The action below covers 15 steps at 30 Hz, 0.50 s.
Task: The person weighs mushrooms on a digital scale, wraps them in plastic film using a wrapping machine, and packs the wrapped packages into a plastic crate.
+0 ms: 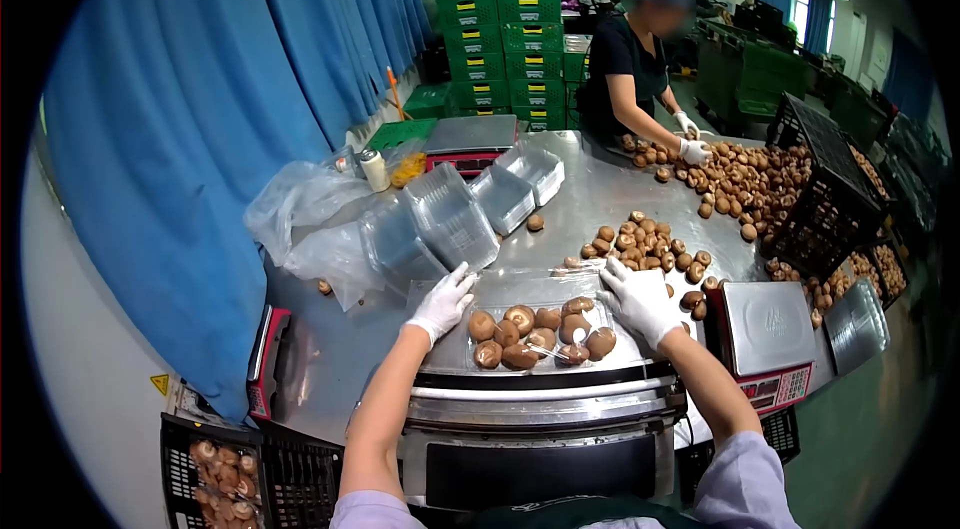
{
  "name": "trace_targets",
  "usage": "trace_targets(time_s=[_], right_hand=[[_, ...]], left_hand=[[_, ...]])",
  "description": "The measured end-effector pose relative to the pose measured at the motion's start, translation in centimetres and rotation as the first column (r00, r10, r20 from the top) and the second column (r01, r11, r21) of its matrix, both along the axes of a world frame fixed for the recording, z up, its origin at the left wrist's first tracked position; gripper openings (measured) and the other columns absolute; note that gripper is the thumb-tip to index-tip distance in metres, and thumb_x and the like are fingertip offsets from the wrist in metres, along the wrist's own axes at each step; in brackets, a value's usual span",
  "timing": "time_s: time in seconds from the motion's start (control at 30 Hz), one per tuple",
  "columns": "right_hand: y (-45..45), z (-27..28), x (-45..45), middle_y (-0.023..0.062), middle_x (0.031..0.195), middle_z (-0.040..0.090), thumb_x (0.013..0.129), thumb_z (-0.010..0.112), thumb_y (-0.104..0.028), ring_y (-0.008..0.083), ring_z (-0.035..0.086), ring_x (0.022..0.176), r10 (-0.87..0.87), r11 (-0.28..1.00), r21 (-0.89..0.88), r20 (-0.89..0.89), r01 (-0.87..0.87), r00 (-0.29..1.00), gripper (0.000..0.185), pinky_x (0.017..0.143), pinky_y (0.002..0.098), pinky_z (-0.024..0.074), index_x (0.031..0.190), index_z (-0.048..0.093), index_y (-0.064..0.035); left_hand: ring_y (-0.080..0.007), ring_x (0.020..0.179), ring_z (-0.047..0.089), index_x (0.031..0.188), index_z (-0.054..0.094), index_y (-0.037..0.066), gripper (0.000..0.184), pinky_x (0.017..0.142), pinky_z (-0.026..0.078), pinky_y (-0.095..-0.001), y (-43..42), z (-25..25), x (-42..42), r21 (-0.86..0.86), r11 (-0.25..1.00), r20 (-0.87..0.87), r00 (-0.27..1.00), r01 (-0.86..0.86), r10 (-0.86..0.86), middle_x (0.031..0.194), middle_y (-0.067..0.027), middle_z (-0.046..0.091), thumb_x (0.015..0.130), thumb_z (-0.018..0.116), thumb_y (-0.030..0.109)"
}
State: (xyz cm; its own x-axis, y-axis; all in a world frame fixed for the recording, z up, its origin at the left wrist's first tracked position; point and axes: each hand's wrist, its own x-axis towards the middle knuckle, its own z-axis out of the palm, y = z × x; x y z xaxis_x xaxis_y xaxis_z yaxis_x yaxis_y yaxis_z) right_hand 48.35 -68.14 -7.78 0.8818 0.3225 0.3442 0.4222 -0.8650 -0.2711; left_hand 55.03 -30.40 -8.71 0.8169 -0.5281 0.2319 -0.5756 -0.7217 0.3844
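Brown mushrooms point(541, 339) lie in a clear plastic tray in front of me, with shiny plastic film point(520, 286) across and beyond them. My left hand point(445, 306), in a white glove, is at the left of the tray with its fingers closed on the film near the far edge. On the other side, my gloved right hand point(642, 304) grips the film by its far right corner. The tray's rim is hard to make out through the film. Both hands are over the flat top of a metal wrapping machine point(540, 411).
Stacked clear trays point(450, 219) stand beyond my left hand. Loose mushrooms point(650, 247) lie ahead on the metal table point(590, 191). A scale point(768, 329) is at right, near a tipped black crate point(825, 194). A co-worker point(625, 69) handles mushrooms across the table.
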Motion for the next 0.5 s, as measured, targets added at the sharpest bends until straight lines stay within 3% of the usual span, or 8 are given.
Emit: trace_targets(time_s=[0.07,0.13,0.17,0.2,0.27,0.3,0.47,0.5], right_hand=[[-0.1,-0.4,-1.5,0.0206,0.127,0.049,0.090,0.053,-0.016,0.0322,0.055,0.108,0.029,0.990,0.136,0.044,-0.035,0.999,0.032,0.090,0.0356,0.0465,0.115,0.056,0.0043],[1.3,3.0,-4.5,0.0160,0.106,0.062,0.091,0.051,-0.013,0.0251,0.062,0.089,0.159,0.668,0.700,-0.466,0.253,0.871,0.027,0.077,0.0303,0.0487,0.108,0.059,0.0062],[1.3,3.2,-5.1,0.0091,0.075,0.063,0.091,0.051,-0.017,0.0172,0.058,0.062,0.007,0.856,0.509,-0.198,0.096,0.980,0.026,0.061,0.0254,0.0464,0.090,0.063,0.0059],[1.0,2.6,-5.1,0.0091,0.075,0.063,0.091,0.051,-0.017,0.0172,0.058,0.062,0.006,0.854,0.512,-0.197,0.097,0.980,0.026,0.061,0.0254,0.0464,0.090,0.063,0.0059],[0.2,1.2,-4.7,0.0061,0.058,0.058,0.091,0.054,-0.025,0.0141,0.054,0.051,-0.015,0.626,0.617,-0.603,0.478,0.798,0.035,0.052,0.0259,0.0448,0.073,0.063,0.0031],[0.9,4.0,-5.5,0.0068,0.061,0.061,0.091,0.057,-0.031,0.0128,0.056,0.049,-0.019,0.622,0.484,-0.776,0.615,0.631,0.038,0.047,0.0243,0.0446,0.073,0.065,0.0013],[1.2,3.9,-5.8,0.0106,0.067,0.064,0.089,0.058,-0.030,0.0158,0.062,0.055,-0.030,0.510,0.501,-0.802,0.699,0.597,0.034,0.052,0.0267,0.0492,0.081,0.066,0.0021],[1.2,3.7,-6.0,0.0124,0.068,0.065,0.088,0.057,-0.030,0.0176,0.063,0.057,-0.197,0.648,0.492,-0.630,0.582,0.752,0.033,0.055,0.0291,0.0502,0.085,0.066,0.0025]], left_hand=[[-0.0312,0.128,0.039,0.127,0.051,0.010,0.039,0.106,0.033,-0.0353,0.1,1.0,-1.2,-0.005,1.000,-0.040,0.999,-0.023,0.023,0.141,-0.0151,0.036,0.089,0.052,0.018],[-0.0292,0.123,0.046,0.125,0.054,0.009,0.035,0.103,0.037,-0.0325,0.7,0.8,-2.1,-0.065,0.994,-0.092,0.991,0.088,-0.094,0.143,-0.0149,0.036,0.092,0.051,0.020],[-0.0254,0.113,0.055,0.120,0.057,0.006,0.033,0.095,0.044,-0.0322,0.6,2.3,-3.3,-0.215,0.976,-0.232,0.969,0.037,-0.088,0.129,-0.0156,0.051,0.095,0.049,0.026],[-0.0254,0.113,0.055,0.120,0.057,0.006,0.033,0.095,0.044,-0.0322,0.6,2.8,-3.4,-0.211,0.977,-0.232,0.969,0.039,-0.089,0.129,-0.0156,0.051,0.095,0.049,0.026],[-0.0193,0.099,0.061,0.114,0.060,0.003,0.036,0.085,0.050,-0.0303,1.0,3.6,-3.7,-0.102,0.958,-0.800,0.594,-0.270,0.082,0.112,-0.0130,0.061,0.097,0.046,0.031],[-0.0146,0.088,0.062,0.107,0.062,0.001,0.038,0.078,0.053,-0.0269,0.5,3.2,-5.2,-0.381,0.794,-0.876,0.460,-0.474,-0.146,0.100,-0.0083,0.063,0.096,0.047,0.035],[-0.0131,0.090,0.059,0.113,0.058,0.005,0.035,0.079,0.052,-0.0272,0.3,4.0,-7.5,-0.392,0.564,-0.907,0.409,-0.726,-0.104,0.104,-0.0038,0.060,0.093,0.054,0.033],[-0.0127,0.091,0.058,0.114,0.058,0.007,0.033,0.078,0.052,-0.0272,0.3,4.2,-7.8,-0.441,0.528,-0.879,0.469,-0.726,-0.090,0.105,-0.0033,0.059,0.093,0.055,0.032]])
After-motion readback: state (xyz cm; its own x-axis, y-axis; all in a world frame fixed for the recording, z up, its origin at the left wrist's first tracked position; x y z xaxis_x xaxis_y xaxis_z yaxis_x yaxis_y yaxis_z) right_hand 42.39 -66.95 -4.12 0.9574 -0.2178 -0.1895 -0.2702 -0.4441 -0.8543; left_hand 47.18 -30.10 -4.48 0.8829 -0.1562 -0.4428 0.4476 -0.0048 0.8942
